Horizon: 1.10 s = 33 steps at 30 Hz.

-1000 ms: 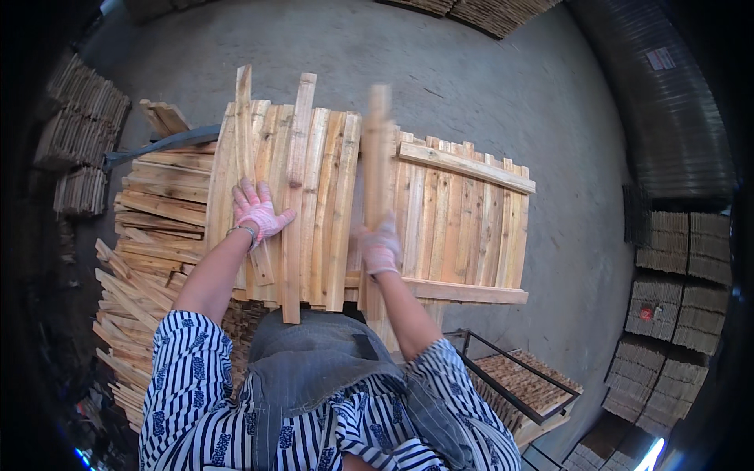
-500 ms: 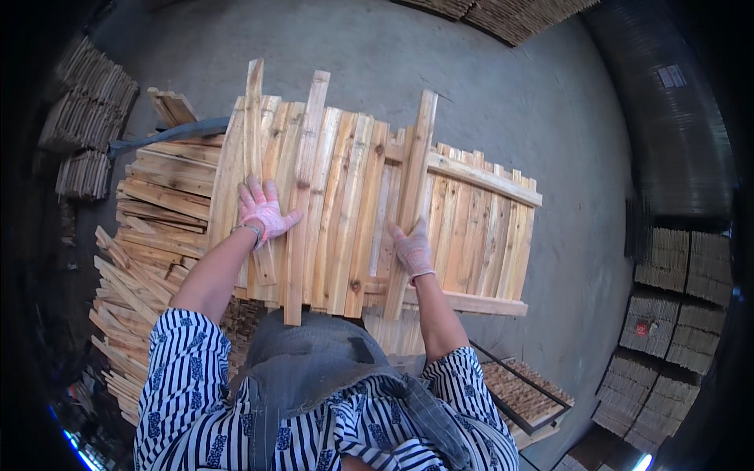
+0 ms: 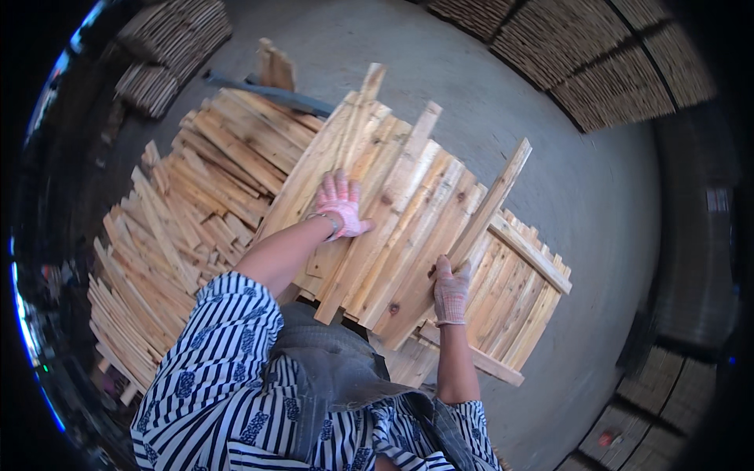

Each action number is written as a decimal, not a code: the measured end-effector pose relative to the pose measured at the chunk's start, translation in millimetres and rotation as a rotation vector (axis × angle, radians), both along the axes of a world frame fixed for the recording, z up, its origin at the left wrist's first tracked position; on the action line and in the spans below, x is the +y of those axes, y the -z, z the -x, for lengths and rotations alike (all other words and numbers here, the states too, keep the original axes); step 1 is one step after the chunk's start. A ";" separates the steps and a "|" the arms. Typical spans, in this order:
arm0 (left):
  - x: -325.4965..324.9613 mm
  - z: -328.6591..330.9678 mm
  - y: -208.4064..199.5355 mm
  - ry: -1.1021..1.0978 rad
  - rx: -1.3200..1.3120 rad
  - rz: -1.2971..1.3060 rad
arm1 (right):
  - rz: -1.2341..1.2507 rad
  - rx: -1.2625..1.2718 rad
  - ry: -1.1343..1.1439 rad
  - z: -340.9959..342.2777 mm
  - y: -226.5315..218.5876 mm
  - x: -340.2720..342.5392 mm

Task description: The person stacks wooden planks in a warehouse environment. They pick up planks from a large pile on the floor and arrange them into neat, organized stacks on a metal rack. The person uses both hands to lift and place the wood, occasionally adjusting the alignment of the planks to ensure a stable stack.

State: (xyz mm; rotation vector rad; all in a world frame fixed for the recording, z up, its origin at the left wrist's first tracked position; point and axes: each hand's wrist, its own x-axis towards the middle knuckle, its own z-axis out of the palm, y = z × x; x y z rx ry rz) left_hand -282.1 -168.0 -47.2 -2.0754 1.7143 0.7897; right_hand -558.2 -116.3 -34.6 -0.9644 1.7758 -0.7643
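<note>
Several pale wooden slats (image 3: 415, 231) lie side by side before me, over a framed panel of slats (image 3: 514, 302) with crossbars at its two ends. My left hand (image 3: 339, 206), in a pinkish knit glove, rests palm down on the slats with its fingers spread. Under its fingers a narrow slat (image 3: 365, 106) sticks out past the far ends of the others. My right hand (image 3: 452, 292), also gloved, is closed on a longer slat (image 3: 499, 188) at the right of the row. That slat slants away to the far right; its underside is hidden.
A large heap of loose slats (image 3: 212, 180) lies to the left, with a dark bar (image 3: 271, 94) across its far end. Stacked wood bundles (image 3: 573, 59) stand at the far right, more bundles (image 3: 177, 47) at the far left. Grey concrete floor (image 3: 581, 188) surrounds the panel.
The view has turned, so everything appears rotated and shifted to the right. The slat in my right hand has moved left, closer to the row. My left hand stays spread on the slats.
</note>
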 end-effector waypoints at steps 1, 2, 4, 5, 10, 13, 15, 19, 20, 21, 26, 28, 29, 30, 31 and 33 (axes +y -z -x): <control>5.9 -7.5 5.9 -0.017 0.018 0.022 | 0.014 -0.062 -0.022 -30.6 -8.2 -3.5; 2.1 -10.0 5.4 -0.017 0.034 0.058 | 0.039 -0.126 -0.027 -50.1 -13.4 -9.4; -4.0 -5.6 2.1 0.037 0.088 0.122 | 0.207 0.365 -0.123 -69.2 42.2 -18.3; -12.0 4.0 11.0 0.100 0.067 0.251 | 0.356 0.558 -0.157 -83.6 61.3 -24.7; -19.0 19.1 31.1 -0.058 0.425 0.328 | 0.126 1.088 -0.525 -133.3 60.2 -18.0; 10.8 -12.2 55.1 -0.257 0.642 0.338 | 0.027 1.098 -0.612 -150.3 53.7 -1.2; 42.1 -29.2 50.8 -0.525 0.874 0.463 | 0.011 1.082 -0.660 -158.3 46.8 2.6; 152.3 -42.4 37.5 -1.143 1.210 0.823 | 0.100 1.042 -0.619 -146.6 55.7 -1.4; 189.9 -51.5 15.4 -1.246 1.185 0.858 | 0.100 1.011 -0.611 -139.3 54.3 -8.5; 225.1 -63.9 -15.4 -1.330 1.158 0.904 | 0.280 1.128 -0.547 -116.2 95.0 -27.8; 477.5 -106.7 86.1 -2.435 0.798 0.633 | 0.490 1.071 -0.751 -131.6 63.8 11.6; 488.6 -123.9 51.4 -2.687 0.929 0.794 | 0.630 0.536 -0.817 -148.2 41.4 31.2; 505.8 -133.5 58.3 -2.788 1.037 0.913 | 0.752 0.147 -0.891 -157.7 50.0 39.5; 570.8 -125.4 115.5 -2.843 1.200 1.162 | 0.658 -0.046 -1.104 -186.4 36.5 67.9; 593.6 -119.1 150.2 -2.784 1.519 1.433 | 0.441 -0.108 -1.219 -211.1 20.3 91.7; 628.8 -133.0 185.6 -2.317 2.152 2.039 | 0.284 0.040 -1.584 -251.5 10.7 126.8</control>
